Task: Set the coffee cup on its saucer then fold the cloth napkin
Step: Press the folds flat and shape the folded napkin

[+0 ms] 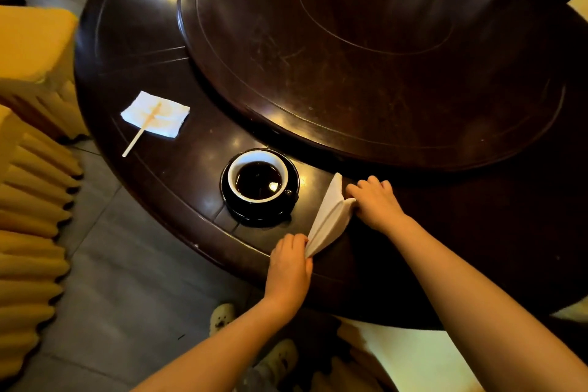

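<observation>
A white-lined cup (258,176) full of dark coffee stands on its black saucer (254,214) near the table's front edge. Just right of it a white cloth napkin (329,218) is doubled over into a long narrow shape, raised off the wood. My left hand (289,267) pinches its near corner. My right hand (377,202) grips its far right edge.
The dark round table (152,169) carries a large raised turntable (366,57) at its centre. A stained paper napkin (156,114) with a wooden stir stick (140,134) lies at the left. Yellow-covered chairs (31,169) stand left of the table and below the near edge.
</observation>
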`<state>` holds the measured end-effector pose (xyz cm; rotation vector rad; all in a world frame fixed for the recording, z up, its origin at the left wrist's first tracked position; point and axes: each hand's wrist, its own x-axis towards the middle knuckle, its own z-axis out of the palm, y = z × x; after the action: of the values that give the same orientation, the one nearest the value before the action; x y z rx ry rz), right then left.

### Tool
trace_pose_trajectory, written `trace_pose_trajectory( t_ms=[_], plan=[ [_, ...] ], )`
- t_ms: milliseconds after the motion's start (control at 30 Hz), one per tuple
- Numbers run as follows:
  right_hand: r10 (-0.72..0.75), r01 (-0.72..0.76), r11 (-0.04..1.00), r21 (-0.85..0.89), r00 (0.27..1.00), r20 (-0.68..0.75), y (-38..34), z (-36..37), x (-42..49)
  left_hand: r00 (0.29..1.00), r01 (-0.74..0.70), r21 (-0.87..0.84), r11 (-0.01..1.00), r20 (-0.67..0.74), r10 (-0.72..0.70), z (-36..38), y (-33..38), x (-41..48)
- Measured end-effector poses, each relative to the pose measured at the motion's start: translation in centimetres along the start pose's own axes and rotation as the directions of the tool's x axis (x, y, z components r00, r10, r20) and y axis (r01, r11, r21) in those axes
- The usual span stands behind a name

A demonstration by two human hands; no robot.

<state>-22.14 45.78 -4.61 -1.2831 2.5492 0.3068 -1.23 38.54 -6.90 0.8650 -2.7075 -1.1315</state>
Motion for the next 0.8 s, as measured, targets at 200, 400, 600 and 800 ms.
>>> trace_pose_trajectory(
  t_ms=[200, 400, 600, 800],
  plan=[
    [0.144, -0.125, 0.983, -0.133, 0.98, 0.141, 2.4, -0.3, -0.7, 0.999, -0.035, 0.045, 0.998, 0.002, 0.035, 0.4, -0.3, -0.1],
    [0.346, -0.401, 0.814, 0.42, 0.916, 0.204, 1.8, -2.8, 0.7, 1.0, -0.025, 0.101, 0.995, -0.005, 0.026, 0.0, -1.0, -0.9],
    [0.337, -0.516, 0.611, 0.601, 0.856, 0.393, -1.3, -3.8, 3.8, 1.0, -0.017, 0.157, 0.987, 0.003, 0.017, -0.3, -1.5, -0.8],
    [0.373, -0.495, 0.602, 0.626, 0.868, 0.328, -2.9, -3.3, 4.9, 0.998, -0.067, 0.186, 0.98, 0.029, 0.063, -0.5, -1.4, -0.8]
  ],
)
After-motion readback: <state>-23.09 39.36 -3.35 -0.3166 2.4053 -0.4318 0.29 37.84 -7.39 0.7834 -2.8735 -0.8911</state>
